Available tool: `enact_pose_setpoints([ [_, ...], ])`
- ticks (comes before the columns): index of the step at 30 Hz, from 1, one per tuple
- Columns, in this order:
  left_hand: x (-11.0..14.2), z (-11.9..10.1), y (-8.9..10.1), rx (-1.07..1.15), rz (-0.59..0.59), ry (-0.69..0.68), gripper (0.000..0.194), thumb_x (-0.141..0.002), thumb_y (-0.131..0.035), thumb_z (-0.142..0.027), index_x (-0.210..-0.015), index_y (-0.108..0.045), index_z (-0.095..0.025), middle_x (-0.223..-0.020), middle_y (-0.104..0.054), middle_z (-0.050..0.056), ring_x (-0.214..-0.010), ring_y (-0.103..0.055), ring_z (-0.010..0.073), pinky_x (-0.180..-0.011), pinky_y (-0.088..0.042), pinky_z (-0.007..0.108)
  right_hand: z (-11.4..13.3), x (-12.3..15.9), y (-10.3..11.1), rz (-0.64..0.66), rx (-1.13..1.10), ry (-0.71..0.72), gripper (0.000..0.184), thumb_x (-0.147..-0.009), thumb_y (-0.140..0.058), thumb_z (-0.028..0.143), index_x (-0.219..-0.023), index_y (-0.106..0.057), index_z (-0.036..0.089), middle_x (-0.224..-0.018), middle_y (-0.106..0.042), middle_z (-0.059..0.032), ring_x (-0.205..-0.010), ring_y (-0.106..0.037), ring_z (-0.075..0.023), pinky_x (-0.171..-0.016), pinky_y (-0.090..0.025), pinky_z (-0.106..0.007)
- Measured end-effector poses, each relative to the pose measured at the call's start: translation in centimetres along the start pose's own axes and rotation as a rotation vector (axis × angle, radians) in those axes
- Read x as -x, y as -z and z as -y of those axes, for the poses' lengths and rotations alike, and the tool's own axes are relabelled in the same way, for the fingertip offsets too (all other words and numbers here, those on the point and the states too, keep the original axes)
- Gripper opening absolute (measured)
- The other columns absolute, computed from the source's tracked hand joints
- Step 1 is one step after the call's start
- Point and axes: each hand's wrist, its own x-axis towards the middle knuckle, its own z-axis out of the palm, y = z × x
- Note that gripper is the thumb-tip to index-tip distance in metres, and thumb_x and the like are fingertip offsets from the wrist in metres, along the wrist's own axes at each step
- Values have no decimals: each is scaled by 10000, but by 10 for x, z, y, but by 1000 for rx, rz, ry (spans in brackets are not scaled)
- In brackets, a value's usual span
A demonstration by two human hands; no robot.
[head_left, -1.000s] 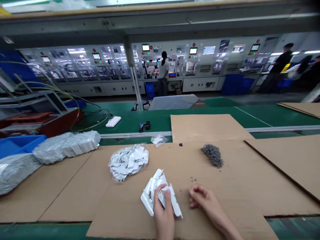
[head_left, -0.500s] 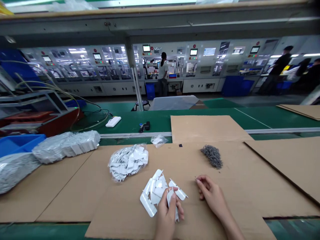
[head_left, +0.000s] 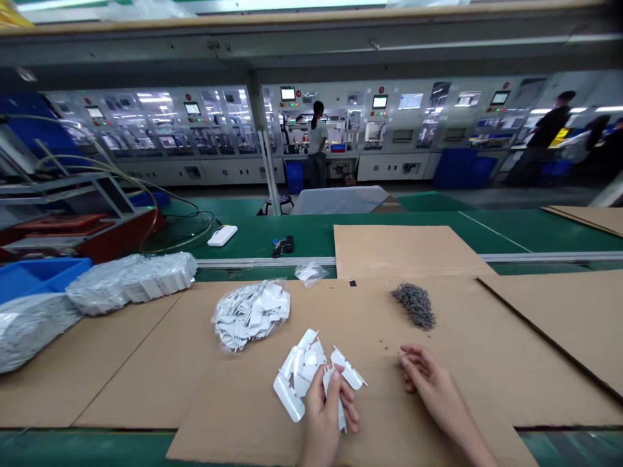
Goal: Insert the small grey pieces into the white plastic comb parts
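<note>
**Left hand (head_left: 325, 408) closed on white plastic parts (head_left: 300, 371) at the bench**

From where I stood, the person's left hand was curled around the near end of the white plastic parts, fingers and thumb closed on a slim piece that poked out below the grip. The rest of that loose, angular cluster stuck out to the far side of the hand and past it on both sides, lying low over a cardboard sheet (head_left: 233, 405).

The right hand (head_left: 438, 389) was apart from the cluster, off to its right and empty-looking, its fingers half curled and the fingertips (head_left: 405, 354) drawn close together. Whether it pinched something tiny, I could not tell. A few dark specks (head_left: 385, 347) lay on the cardboard just beyond those fingertips, and farther on sat a heap of small grey parts (head_left: 416, 306).

Ahead of the left hand lay a clear plastic bag of white pieces (head_left: 250, 316), with a smaller bag (head_left: 310, 274) beyond it near the bench's metal rail (head_left: 253, 263). Silver foil packs (head_left: 131, 279) lay to the left, beside a blue plastic bin (head_left: 41, 272). On the green bench surface (head_left: 248, 237) beyond sat a white power bank (head_left: 222, 235). Across the aisle, a co-worker (head_left: 317, 143) stood facing a row of automated machines (head_left: 399, 117).
</note>
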Motion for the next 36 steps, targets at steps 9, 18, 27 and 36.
enact_pose_setpoints([
  [9,-5,0,3,-113,-17,57,309,-728,-515,-462,-783,-411,-176,-433,-493,-58,-347,-482,113,-329,-392,189,10,28,-44,226,-288,-125,212,-677,-631,337,-760,-570,151,-672,-586,-30,-510,-485,-102,-477,-385,-221],
  [18,-3,-2,4,-392,-175,-249,262,-775,-479,-384,-637,-450,-164,-579,-399,-31,-578,-420,113,-577,-389,194,2,48,-84,150,-372,83,192,-640,-645,372,-650,-599,186,-658,-513,-18,-644,-483,-158,-595,-393,-250],
  [27,-2,0,1,-376,-216,-243,246,-759,-495,-393,-664,-477,-167,-596,-437,-21,-601,-429,137,-601,-375,203,8,53,-94,174,-347,86,212,-657,-616,385,-628,-574,179,-651,-459,-14,-618,-449,-147,-565,-379,-238],
  [36,-1,1,3,-363,-232,-253,245,-748,-514,-392,-657,-501,-166,-590,-466,-24,-601,-442,131,-612,-380,193,6,54,-96,180,-347,62,216,-663,-611,382,-639,-572,172,-649,-451,-7,-605,-440,-140,-540,-374,-227],
])
